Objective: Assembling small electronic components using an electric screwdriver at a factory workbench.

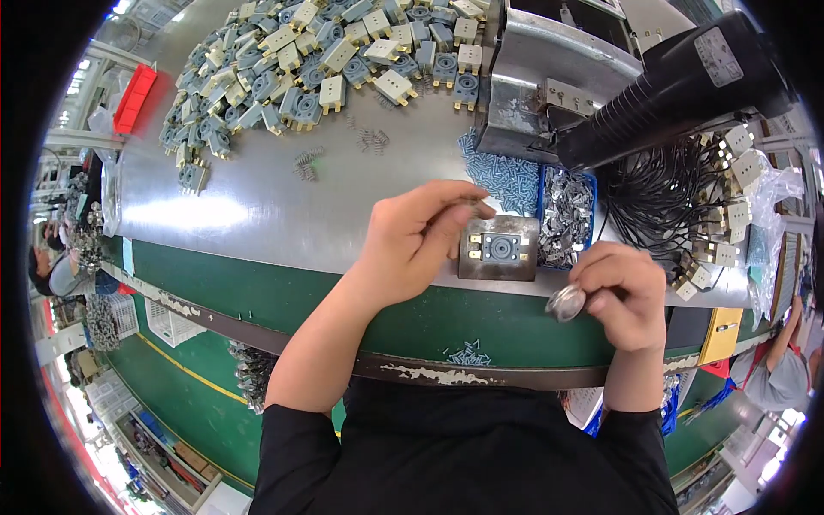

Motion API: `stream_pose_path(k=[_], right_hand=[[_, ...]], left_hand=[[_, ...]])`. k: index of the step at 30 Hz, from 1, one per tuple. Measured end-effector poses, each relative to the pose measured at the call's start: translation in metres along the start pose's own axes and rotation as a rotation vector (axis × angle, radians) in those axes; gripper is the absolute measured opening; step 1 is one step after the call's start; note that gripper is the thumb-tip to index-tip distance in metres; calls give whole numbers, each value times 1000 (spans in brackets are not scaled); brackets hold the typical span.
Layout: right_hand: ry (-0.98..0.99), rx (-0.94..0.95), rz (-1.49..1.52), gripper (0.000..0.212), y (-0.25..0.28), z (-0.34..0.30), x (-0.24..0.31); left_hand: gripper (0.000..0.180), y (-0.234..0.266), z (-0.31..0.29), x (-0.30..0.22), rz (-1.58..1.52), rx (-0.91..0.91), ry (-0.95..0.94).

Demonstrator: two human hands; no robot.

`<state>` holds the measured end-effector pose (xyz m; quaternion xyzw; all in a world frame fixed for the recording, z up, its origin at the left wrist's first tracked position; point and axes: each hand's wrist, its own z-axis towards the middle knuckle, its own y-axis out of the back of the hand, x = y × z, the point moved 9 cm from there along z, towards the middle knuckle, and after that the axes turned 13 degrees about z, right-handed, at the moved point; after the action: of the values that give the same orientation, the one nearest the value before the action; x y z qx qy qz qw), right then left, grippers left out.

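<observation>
My left hand is pinched closed just left of a dark metal fixture block. Something small shows at its fingertips, too little of it to name. Seated in the block is a grey square component with a round centre and brass terminals on its sides. Right of the block, my right hand grips a round, shiny metal part between thumb and fingers, above the green bench edge. A blue tray of small metal pieces stands between the hands, behind them. Bluish screws lie heaped beside it.
A large pile of grey and cream components covers the back left. Small springs lie nearer. A black cylindrical tool leans over the back right, above black wires. Loose screws rest on the front edge.
</observation>
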<state>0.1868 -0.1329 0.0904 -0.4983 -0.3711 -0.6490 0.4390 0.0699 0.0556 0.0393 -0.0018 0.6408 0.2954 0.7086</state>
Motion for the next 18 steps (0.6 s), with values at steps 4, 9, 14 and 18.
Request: stream_pose_path(k=[4, 9, 14, 18], right_hand=[[-8, -213, 306, 34, 20, -9, -19], [-65, -299, 676, 31, 25, -12, -34], [-47, -271, 493, 31, 23, -9, -28], [-68, -252, 468, 22, 23, -10, -36]], left_hand=[[26, -18, 2, -6, 33, 90, -56], [18, -22, 2, -21, 119, 34, -270], [20, -26, 3, -20, 195, 143, -146], [19, -25, 2, -21, 197, 103, -188]])
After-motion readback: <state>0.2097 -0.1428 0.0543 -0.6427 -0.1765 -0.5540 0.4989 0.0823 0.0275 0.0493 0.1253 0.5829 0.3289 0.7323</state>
